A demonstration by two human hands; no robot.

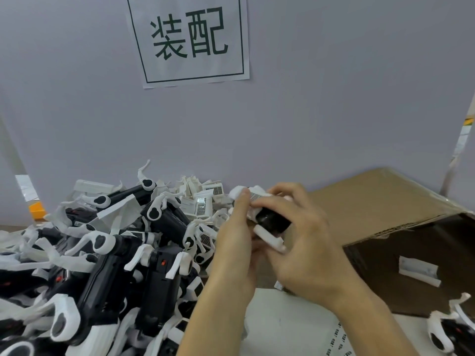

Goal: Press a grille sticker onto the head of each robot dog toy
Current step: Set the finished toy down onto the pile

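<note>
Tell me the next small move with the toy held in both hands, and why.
Probably rub the left hand's thumb along the grille sticker to seat it. The right hand grips the robot dog toy, and the sticker already lies on its head under the thumb tip, so pressing looks unfinished. Then it could go in the cardboard box.

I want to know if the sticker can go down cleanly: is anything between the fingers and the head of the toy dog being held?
Nothing visible. Both the left hand and right hand already hold the toy dog; the left thumb rests on the grille sticker on its head.
</note>
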